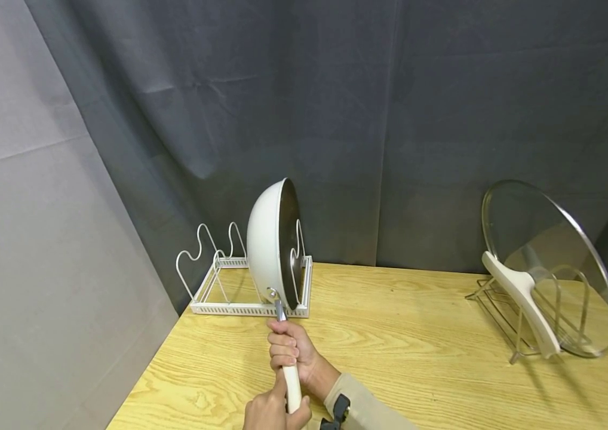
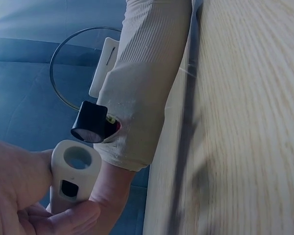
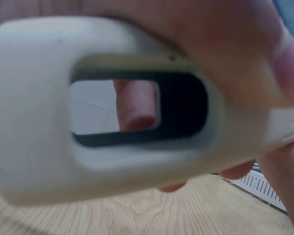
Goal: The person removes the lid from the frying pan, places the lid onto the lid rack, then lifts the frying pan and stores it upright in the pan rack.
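A deep white frying pan point(image 1: 264, 239) with a dark inside stands on edge among the wire dividers at the right end of a white pan rack point(image 1: 250, 309). Its inner side faces right, behind a wire loop. Whether its rim rests on the rack's base cannot be told. My right hand point(image 1: 294, 351) grips the pan's handle near the metal neck. Lower down, my left hand point(image 1: 267, 411) holds the handle's end between thumb and fingers. The left wrist view shows the handle's holed end point(image 2: 74, 169) up close in the left hand point(image 2: 19, 188).
At the right, a large glass lid point(image 1: 546, 233) with a cream handle point(image 1: 521, 292) leans in a metal wire stand point(image 1: 516, 340). Both stands are on a wood-grain table point(image 1: 390, 334). Dark cloth point(image 1: 336, 119) hangs behind, and a grey panel point(image 1: 40, 239) borders the left.
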{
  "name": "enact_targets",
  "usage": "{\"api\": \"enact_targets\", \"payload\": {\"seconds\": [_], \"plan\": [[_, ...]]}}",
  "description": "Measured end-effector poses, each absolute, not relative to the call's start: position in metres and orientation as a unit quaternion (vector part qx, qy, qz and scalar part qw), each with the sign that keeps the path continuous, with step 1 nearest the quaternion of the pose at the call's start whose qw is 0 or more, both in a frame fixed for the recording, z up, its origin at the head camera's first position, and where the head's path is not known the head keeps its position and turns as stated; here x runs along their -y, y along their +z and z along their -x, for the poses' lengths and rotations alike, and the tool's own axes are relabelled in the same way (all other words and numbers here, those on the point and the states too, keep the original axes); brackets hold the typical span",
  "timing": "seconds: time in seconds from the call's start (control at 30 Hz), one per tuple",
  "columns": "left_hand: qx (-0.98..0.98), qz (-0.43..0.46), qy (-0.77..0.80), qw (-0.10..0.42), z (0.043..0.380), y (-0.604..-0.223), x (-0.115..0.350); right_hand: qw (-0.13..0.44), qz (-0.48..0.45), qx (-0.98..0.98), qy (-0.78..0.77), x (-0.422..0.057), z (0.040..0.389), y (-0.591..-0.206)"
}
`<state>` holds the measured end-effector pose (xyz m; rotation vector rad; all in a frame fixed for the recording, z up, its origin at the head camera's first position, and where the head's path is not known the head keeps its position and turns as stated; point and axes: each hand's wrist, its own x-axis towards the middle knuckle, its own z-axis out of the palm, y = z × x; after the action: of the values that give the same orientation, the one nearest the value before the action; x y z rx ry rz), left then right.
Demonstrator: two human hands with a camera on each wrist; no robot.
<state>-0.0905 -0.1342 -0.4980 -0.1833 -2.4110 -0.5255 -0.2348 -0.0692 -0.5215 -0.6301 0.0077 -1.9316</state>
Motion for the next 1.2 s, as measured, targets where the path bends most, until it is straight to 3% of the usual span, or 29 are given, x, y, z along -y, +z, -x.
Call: {"api": "enact_targets", "payload": {"seconds": [0.4,1.2], "plan": [[0.914,0.071,-0.208,0.342,0.0943,-0.4968,0.1331,0.531,0.275,0.009,-0.801,0.0686,0.2392,-0.5226],[0.924,0.070,-0.235,0.294,0.0948,-0.4961,0.1352,0.528,0.263,0.006,-0.808,0.0693,0.2428,-0.5258]]}}
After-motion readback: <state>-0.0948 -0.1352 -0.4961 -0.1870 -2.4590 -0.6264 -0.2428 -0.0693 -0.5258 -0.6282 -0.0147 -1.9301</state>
